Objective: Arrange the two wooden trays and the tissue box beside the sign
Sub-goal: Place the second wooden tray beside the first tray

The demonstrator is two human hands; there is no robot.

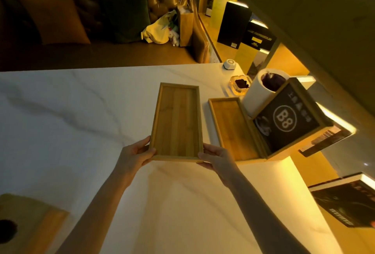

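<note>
I hold a long wooden tray (177, 121) by its near end, lengthwise away from me over the white table (81, 111). My left hand (134, 155) grips its near left corner and my right hand (216, 157) grips its near right corner. A second wooden tray (231, 129) lies flat on the table just to the right, against the base of the wood-framed sign (288, 119) marked "B8". The wooden tissue box (26, 225) with a dark round opening sits at the near left corner of the table, partly cut off by the frame edge.
A white cylinder holder (259, 89) with dark contents stands behind the sign. A glass ashtray (240, 85) and a small white call button (230, 64) sit at the far right of the table. Lit shelves with boxes run along the right; a sofa with cushions lies beyond.
</note>
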